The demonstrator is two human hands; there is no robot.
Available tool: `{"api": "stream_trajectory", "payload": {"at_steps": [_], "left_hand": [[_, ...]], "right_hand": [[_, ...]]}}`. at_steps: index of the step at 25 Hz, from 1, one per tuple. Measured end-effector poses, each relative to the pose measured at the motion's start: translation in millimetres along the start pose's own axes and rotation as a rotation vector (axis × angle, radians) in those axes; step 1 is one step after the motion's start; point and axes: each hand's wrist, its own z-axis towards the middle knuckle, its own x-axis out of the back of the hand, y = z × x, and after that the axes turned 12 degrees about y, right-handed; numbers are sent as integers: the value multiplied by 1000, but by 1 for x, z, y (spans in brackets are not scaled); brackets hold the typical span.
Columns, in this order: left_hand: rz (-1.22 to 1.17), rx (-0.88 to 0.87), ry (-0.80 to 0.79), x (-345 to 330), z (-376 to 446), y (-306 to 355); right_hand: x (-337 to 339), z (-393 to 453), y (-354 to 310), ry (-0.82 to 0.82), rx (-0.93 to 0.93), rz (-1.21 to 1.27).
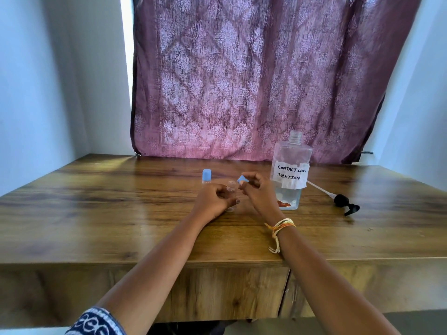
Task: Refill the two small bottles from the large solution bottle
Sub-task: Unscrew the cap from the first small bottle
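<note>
A small clear bottle (231, 189) stands uncapped on the wooden table (121, 226), and my left hand (214, 201) grips its body. My right hand (256, 192) pinches its blue cap (241, 180) just right of and above the bottle's mouth. A second small bottle (206, 177) with a blue cap on stands behind my left hand. The large clear bottle (291, 170), labelled "contact lens solution", stands open to the right, with a little liquid at its bottom.
A black pump head with its white tube (338, 200) lies on the table right of the large bottle. A purple patterned curtain (242, 81) hangs behind the table. White walls flank both sides.
</note>
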Motion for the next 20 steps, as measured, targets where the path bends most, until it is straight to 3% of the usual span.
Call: {"api": "stream_trajectory", "payload": {"at_steps": [2,5,20], "left_hand": [[36,-5,6,0,0,-1],[74,-9,10,2,-1,0],[58,-31,35,1,-2,-3]], "right_hand": [[-5,1,7,-42,168,-326],[-9,8,11,-139,158,-513],[12,-15,-2,-166,-73,-512]]}}
